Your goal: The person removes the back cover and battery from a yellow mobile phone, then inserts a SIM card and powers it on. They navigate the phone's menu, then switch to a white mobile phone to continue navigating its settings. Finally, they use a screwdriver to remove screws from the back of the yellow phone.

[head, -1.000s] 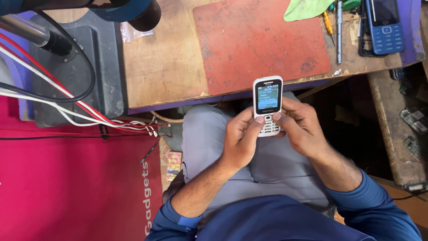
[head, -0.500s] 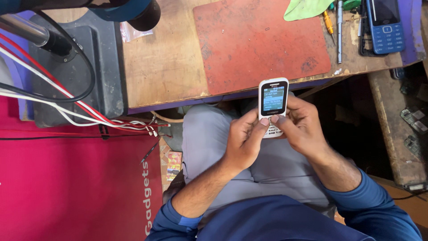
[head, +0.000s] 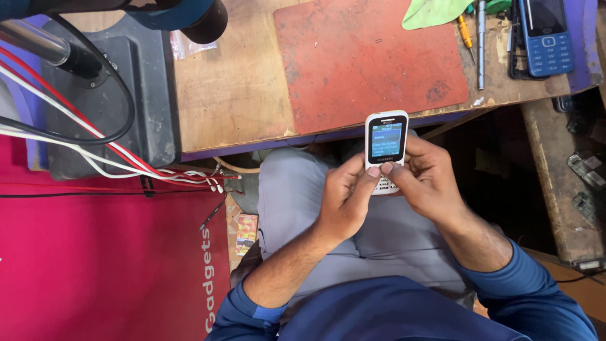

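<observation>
Left hand (head: 344, 199) and right hand (head: 426, 180) gripping white keypad phone (head: 386, 146), thumbs hiding keys, screen text unreadable

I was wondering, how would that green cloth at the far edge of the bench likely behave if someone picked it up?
The green cloth lies crumpled with soft folds, so it would probably go floppy and drape. It looks thin, so likely light. Beside it lie a yellow-handled screwdriver and a metal tool, which it might drag along.

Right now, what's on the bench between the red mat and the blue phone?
Head view: a green cloth, a small yellow-handled screwdriver and a metal tool lie between red mat and blue phone.
</observation>
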